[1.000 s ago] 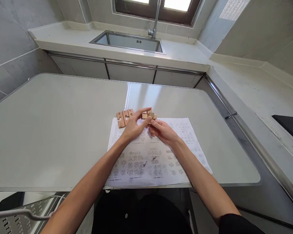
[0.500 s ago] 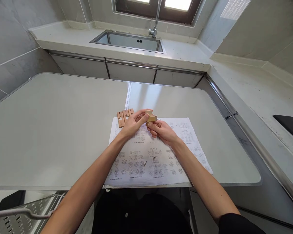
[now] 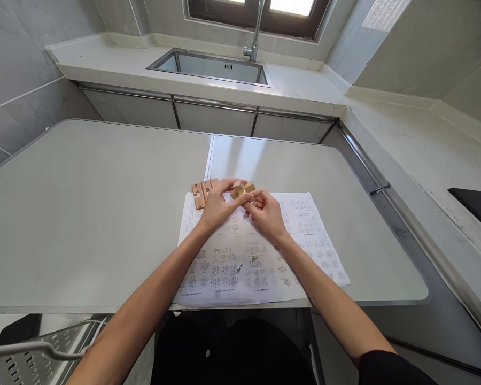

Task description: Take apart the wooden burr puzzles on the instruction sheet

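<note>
Both hands hold a small wooden burr puzzle [image 3: 239, 187] of light interlocking blocks above the paper. My left hand [image 3: 219, 206] grips it from the left, fingers behind and thumb across the front. My right hand [image 3: 268, 214] is closed at its lower right, with the fingertips against it near the left thumb. Part of the puzzle is hidden by the fingers. Flat notched wooden pieces [image 3: 199, 197] with small dark marks lie beside my left hand. Beneath both hands spreads a white sheet [image 3: 240, 272] printed with rows of small line diagrams.
The pale table [image 3: 104, 214] reaches far to the left and has a seam near its middle. Behind it stands a counter with a steel sink [image 3: 208, 67] and a faucet [image 3: 253, 43]. A metal rail [image 3: 385, 184] runs along the right counter. A perforated metal rack [image 3: 36, 358] is at lower left.
The puzzle has been turned in the hands and shifted slightly left. My left thumb has come lower across its front, and my right fingers have curled in more closely.
</note>
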A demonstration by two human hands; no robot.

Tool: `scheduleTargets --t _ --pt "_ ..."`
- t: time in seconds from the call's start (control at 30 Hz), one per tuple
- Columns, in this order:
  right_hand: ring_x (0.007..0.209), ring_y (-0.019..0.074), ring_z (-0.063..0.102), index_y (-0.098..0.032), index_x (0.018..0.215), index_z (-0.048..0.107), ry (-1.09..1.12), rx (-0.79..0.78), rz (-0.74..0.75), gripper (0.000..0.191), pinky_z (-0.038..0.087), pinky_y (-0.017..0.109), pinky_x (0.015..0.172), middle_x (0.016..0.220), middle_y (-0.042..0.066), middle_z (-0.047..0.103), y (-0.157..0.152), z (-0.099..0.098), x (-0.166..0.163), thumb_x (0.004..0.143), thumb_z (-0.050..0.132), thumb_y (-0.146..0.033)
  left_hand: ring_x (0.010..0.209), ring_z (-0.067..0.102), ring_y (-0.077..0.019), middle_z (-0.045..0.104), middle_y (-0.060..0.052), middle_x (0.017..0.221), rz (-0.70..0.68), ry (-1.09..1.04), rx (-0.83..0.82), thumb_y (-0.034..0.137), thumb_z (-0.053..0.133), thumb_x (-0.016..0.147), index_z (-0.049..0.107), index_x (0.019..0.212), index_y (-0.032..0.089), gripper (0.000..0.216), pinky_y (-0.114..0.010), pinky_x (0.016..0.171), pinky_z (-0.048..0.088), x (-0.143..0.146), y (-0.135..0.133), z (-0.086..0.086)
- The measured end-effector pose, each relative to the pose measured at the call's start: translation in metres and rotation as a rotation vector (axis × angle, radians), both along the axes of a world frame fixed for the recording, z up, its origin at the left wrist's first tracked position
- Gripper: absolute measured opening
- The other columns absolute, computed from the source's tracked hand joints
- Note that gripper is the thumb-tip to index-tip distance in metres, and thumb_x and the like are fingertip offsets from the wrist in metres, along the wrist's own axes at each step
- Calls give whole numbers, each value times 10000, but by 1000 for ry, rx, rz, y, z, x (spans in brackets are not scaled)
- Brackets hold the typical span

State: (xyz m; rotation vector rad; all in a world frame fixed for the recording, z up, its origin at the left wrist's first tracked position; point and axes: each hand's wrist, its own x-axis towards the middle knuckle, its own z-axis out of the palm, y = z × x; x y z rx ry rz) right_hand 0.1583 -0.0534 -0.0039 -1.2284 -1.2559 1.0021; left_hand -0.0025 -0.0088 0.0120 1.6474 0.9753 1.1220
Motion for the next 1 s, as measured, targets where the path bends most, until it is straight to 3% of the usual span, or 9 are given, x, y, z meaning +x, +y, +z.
scheduleTargets --t 0.3,0.53,0.73,1.0 --pt "607 149 695 -251 1079 532 164 -45 255 460 467 273 505 1025 40 753 2 3 3 891 738 -618 1163 706 -275 769 -92 1176 -56 -126 -149 544 792 852 729 1213 207 498 -391 1050 534 -4 8 -3" --pt "512 123 580 -257 905 478 135 -38 178 457 436 286 513 830 10 772 1 3 3 874 764 -612 1118 729 -274 790 -84 1169 -119 -92 -206 594 738 887 748 1221 220 502 -403 1038 555 -7 9 1" --pt "519 115 568 -258 894 486 185 -38 182 468 439 282 514 827 -6 748 1 7 3 863 766 -632 1317 648 -296 710 -101 1388 -202 -128 -244 617 712 904 691 1353 233 592 -413 1160 483 -6 8 1" --pt "550 112 566 -258 920 519 195 -39 185 443 446 278 522 866 -3 728 2 9 2 871 763 -624 1309 652 -310 756 -108 1290 -94 -204 -239 547 787 864 697 1319 227 563 -431 1132 516 -3 4 0"
